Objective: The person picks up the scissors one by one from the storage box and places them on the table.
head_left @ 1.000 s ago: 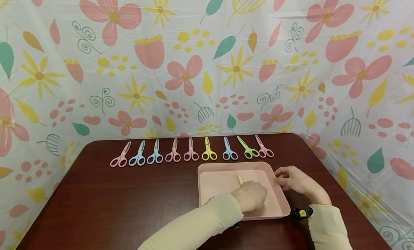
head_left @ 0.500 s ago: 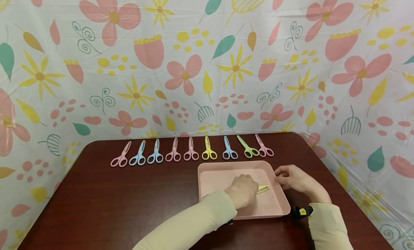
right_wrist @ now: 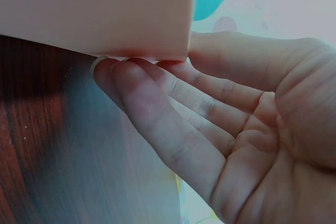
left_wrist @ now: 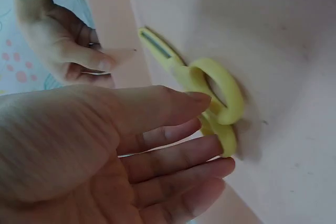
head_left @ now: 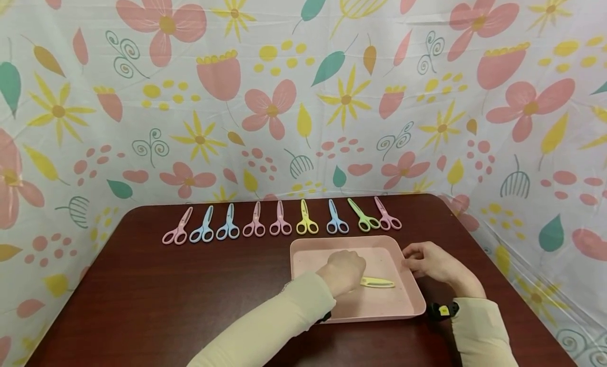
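Observation:
Inside the pink tray lies a pair of yellow scissors, its blade end pointing right. My left hand is over the tray and hides the handles in the head view. In the left wrist view, the thumb and fingers of that hand pinch the looped handles of the scissors. My right hand holds the tray at its right side. Seen from the right wrist, its fingers reach under the tray's edge while the thumb touches the wall.
Along the back of the dark wooden table runs a row of several scissors, from pink scissors at the left, past yellow scissors, to green and pink scissors at the right. A floral curtain hangs behind.
My left hand has moved left within the tray. The yellow scissors have turned from blades pointing up and back to blades pointing right. The right hand has stayed at the tray's side.

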Tool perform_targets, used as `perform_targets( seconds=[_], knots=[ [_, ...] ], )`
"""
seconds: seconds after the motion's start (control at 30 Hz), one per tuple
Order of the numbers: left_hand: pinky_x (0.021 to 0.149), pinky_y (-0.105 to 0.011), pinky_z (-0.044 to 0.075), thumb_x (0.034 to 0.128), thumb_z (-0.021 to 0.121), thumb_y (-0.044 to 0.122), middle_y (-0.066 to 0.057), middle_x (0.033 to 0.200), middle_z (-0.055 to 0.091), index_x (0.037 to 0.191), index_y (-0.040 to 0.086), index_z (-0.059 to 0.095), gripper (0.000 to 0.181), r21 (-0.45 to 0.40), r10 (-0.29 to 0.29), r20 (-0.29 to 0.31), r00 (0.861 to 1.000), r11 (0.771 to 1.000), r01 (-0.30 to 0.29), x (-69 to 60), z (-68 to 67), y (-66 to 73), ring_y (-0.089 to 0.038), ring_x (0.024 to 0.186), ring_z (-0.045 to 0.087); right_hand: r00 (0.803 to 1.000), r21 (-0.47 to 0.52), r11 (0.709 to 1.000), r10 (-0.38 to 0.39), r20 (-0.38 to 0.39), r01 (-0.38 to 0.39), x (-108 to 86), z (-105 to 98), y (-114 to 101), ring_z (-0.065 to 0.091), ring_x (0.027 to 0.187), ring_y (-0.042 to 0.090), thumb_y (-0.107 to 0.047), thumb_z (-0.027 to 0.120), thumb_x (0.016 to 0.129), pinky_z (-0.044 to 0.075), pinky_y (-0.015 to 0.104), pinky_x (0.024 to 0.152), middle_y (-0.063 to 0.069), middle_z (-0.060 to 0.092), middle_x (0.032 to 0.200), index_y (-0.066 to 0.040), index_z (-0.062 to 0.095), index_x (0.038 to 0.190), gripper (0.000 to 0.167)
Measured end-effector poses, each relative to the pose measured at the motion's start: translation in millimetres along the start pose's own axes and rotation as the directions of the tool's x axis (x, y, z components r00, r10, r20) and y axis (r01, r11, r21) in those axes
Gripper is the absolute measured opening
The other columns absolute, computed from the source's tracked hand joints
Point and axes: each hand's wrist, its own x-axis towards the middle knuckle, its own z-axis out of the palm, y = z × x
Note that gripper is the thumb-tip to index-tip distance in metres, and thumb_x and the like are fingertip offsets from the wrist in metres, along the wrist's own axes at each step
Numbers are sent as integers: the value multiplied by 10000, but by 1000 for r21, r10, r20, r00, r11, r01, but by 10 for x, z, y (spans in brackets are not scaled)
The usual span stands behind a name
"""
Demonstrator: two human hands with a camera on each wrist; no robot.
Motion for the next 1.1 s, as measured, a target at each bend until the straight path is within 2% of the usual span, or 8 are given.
perform_targets(
  seconds=[0.13, 0.33, 0.47, 0.57, 0.7, 0.9, 1.0, 1.1],
  knots=[
    [598, -267, 503, 922, 654, 188, 41, 810, 644, 884, 193, 708, 67, 31, -9, 0, 1000, 999, 9, 14, 43, -15, -109, 748, 610, 1000, -1, 1000, -2, 0, 2, 5, -6, 17, 681, 799, 282, -3, 607, 925, 562, 423, 682, 144, 661, 886, 146, 577, 1099, 231],
    [702, -278, 494, 919, 657, 229, 39, 952, 618, 1012, 236, 720, 113, 99, -17, 28, 999, 995, 14, 27, 67, -6, -117, 887, 569, 1000, -2, 1000, -12, 7, 12, 10, -6, 32, 681, 796, 278, -6, 603, 929, 562, 418, 678, 138, 660, 882, 141, 583, 1093, 221],
    [655, -274, 487, 883, 691, 225, 61, 860, 610, 895, 237, 687, 17, 112, 12, 23, 1000, 994, -14, 43, 88, -43, -94, 790, 565, 1000, -9, 1000, -14, 5, 14, 2, -4, 31, 680, 798, 274, -5, 609, 923, 562, 422, 682, 134, 659, 878, 138, 586, 1087, 218],
    [597, -288, 468, 816, 733, 219, 72, 763, 585, 778, 224, 620, 119, 108, 58, -7, 998, 992, -57, 46, 86, -98, -89, 685, 527, 1000, -9, 1000, -15, 3, 15, 0, -6, 24, 680, 800, 276, 0, 613, 919, 562, 426, 685, 137, 660, 881, 142, 583, 1087, 222],
    [550, -298, 429, 745, 757, 218, 71, 685, 540, 699, 210, 562, 200, 73, 80, -29, 996, 994, -78, 33, 74, -181, -99, 626, 469, 1000, -7, 1000, -12, 2, 12, -1, -4, 16, 679, 801, 276, 5, 615, 914, 561, 427, 687, 138, 661, 881, 142, 583, 1083, 221],
    [543, -280, 399, 716, 796, 288, 65, 618, 477, 642, 202, 544, 277, -46, 76, -71, 995, 996, -79, -12, 30, -315, -113, 605, 421, 1000, -3, 1000, -13, 4, 13, -7, -2, 14, 677, 798, 272, 6, 612, 913, 561, 423, 689, 141, 662, 882, 139, 583, 1076, 213],
    [520, -267, 372, 719, 789, 306, 78, 562, 431, 595, 200, 527, 309, -127, 88, -110, 990, 987, -102, -37, 31, -393, -104, 574, 402, 1000, 0, 1000, -20, 5, 20, -7, -8, 11, 676, 796, 273, 14, 606, 912, 560, 426, 689, 146, 661, 882, 145, 579, 1075, 211],
    [468, -242, 304, 721, 777, 299, 100, 499, 330, 534, 201, 482, 362, -221, 96, -157, 983, 967, -129, -67, 54, -488, -76, 519, 322, 1000, 5, 1000, -24, 9, 24, -3, -12, 7, 675, 799, 277, 16, 602, 913, 560, 430, 692, 150, 660, 885, 152, 574, 1078, 216]
  ],
)
